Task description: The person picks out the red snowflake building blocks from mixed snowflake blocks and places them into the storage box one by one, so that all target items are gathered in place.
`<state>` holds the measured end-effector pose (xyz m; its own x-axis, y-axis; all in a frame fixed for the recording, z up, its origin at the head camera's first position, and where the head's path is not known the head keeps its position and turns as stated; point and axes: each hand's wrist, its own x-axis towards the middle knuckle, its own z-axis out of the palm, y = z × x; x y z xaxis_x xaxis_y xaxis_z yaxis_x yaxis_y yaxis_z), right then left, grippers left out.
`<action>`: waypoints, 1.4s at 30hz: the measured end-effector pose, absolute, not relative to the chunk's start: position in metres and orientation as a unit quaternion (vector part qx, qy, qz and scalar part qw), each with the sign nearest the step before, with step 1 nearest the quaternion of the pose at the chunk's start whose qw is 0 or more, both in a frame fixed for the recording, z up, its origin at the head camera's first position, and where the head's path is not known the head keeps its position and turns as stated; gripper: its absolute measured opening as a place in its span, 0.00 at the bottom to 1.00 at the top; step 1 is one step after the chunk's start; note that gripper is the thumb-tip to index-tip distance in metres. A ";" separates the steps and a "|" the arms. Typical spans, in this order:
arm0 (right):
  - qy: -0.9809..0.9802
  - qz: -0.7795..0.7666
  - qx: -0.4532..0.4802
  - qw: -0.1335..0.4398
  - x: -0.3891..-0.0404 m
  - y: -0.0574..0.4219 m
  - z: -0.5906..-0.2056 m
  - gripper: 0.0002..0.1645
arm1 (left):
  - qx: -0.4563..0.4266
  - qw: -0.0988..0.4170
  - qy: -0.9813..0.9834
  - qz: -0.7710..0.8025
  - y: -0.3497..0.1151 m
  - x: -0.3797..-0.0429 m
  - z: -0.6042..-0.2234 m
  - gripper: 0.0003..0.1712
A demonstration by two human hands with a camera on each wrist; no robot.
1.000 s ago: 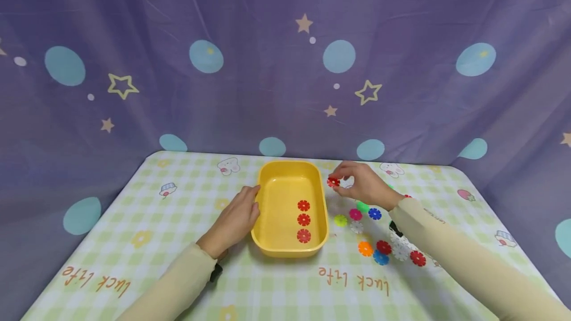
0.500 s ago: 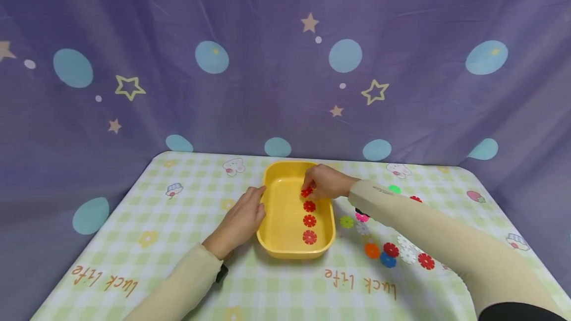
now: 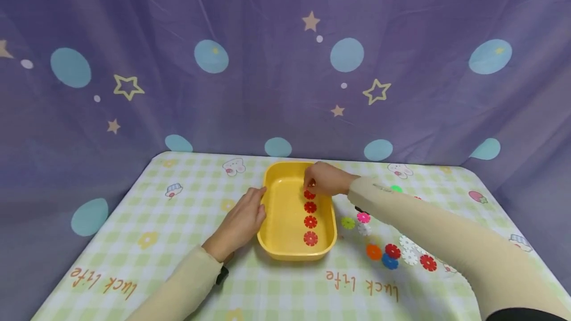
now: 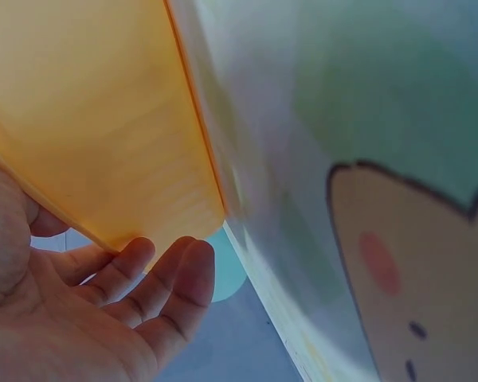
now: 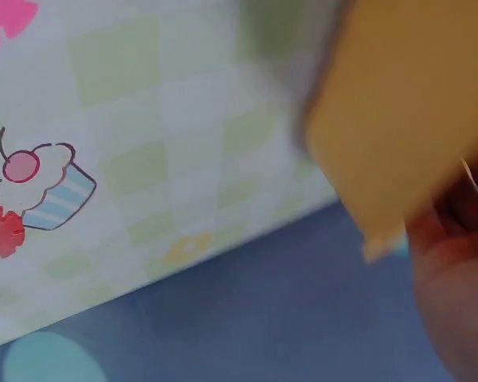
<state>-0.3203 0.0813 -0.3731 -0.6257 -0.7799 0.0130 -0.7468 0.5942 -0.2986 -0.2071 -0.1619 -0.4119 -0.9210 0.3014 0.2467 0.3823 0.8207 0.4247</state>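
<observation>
A yellow plastic bin (image 3: pixel 283 222) stands mid-table. Down its right side runs a column of red snowflake discs (image 3: pixel 310 222). My left hand (image 3: pixel 238 219) grips the bin's left rim; in the left wrist view its fingers (image 4: pixel 193 274) lie curled against the outer wall. Reaching over the far right rim, my right hand (image 3: pixel 330 180) has its curled fingertips at the farthest red snowflake disc (image 3: pixel 310 195), partly covering it. In the right wrist view the bin's wall (image 5: pixel 406 103) hides the fingertips and that disc.
Loose snowflake discs lie right of the bin: lime (image 3: pixel 348 223), pink (image 3: pixel 363 217), orange (image 3: pixel 373 252), blue (image 3: pixel 390 261), red (image 3: pixel 428 262) and several white (image 3: pixel 409 257). The right sleeve (image 3: pixel 415 217) crosses above some. A purple curtain (image 3: pixel 285 88) hangs behind the table.
My right hand has brought a red snowflake disc from beside the bin to the far end of the column inside it. My left hand stays on the rim; the view shifts slightly.
</observation>
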 end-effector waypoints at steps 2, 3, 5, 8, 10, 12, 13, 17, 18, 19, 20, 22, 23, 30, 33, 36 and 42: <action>0.890 -0.185 -0.416 0.018 -0.317 0.096 -0.365 0.06 | -0.184 0.087 -0.949 -0.240 -0.162 -0.207 -0.412 0.26; 0.890 -0.207 -0.406 -0.003 -0.316 0.105 -0.362 0.07 | -0.184 0.086 -0.949 -0.241 -0.162 -0.207 -0.411 0.26; 0.894 -0.236 -0.379 -0.036 -0.314 0.124 -0.359 0.07 | -0.184 0.089 -0.949 -0.240 -0.163 -0.208 -0.411 0.26; 0.911 -0.252 -0.322 -0.048 -0.313 0.156 -0.368 0.06 | -0.183 0.091 -0.950 -0.236 -0.166 -0.208 -0.411 0.26; 0.926 -0.252 -0.280 -0.025 -0.313 0.176 -0.378 0.07 | -0.183 0.093 -0.950 -0.234 -0.167 -0.208 -0.411 0.26; 0.937 -0.250 -0.242 0.016 -0.313 0.195 -0.389 0.09 | -0.186 0.096 -0.950 -0.232 -0.168 -0.208 -0.412 0.26; 0.941 -0.246 -0.229 0.035 -0.313 0.202 -0.395 0.11 | -0.188 0.098 -0.949 -0.232 -0.169 -0.208 -0.413 0.26; 0.944 -0.237 -0.216 0.073 -0.317 0.222 -0.414 0.17 | -0.193 0.105 -0.947 -0.234 -0.169 -0.209 -0.415 0.26; 0.945 -0.237 -0.214 0.072 -0.318 0.224 -0.418 0.17 | -0.193 0.104 -0.947 -0.236 -0.168 -0.209 -0.415 0.26; 0.945 -0.236 -0.215 0.069 -0.319 0.226 -0.420 0.17 | -0.192 0.103 -0.946 -0.238 -0.168 -0.209 -0.415 0.26; 0.945 -0.239 -0.213 0.069 -0.321 0.228 -0.422 0.17 | -0.192 0.103 -0.946 -0.241 -0.167 -0.209 -0.415 0.26; 0.947 -0.243 -0.198 0.072 -0.323 0.230 -0.424 0.16 | -0.190 0.100 -0.945 -0.245 -0.166 -0.210 -0.416 0.26; 0.947 -0.245 -0.192 0.075 -0.324 0.231 -0.425 0.15 | -0.191 0.100 -0.945 -0.248 -0.165 -0.210 -0.417 0.26; 0.947 -0.245 -0.167 0.125 -0.331 0.233 -0.422 0.13 | -0.183 0.095 -0.945 -0.254 -0.162 -0.208 -0.418 0.26; 0.946 -0.243 -0.155 0.146 -0.334 0.232 -0.419 0.13 | -0.183 0.096 -0.945 -0.254 -0.161 -0.207 -0.417 0.26; 0.947 -0.243 -0.130 0.166 -0.336 0.229 -0.417 0.14 | -0.184 0.101 -0.944 -0.253 -0.161 -0.207 -0.418 0.26; 0.950 -0.238 -0.092 0.181 -0.336 0.227 -0.416 0.14 | -0.191 0.114 -0.941 -0.253 -0.160 -0.207 -0.419 0.26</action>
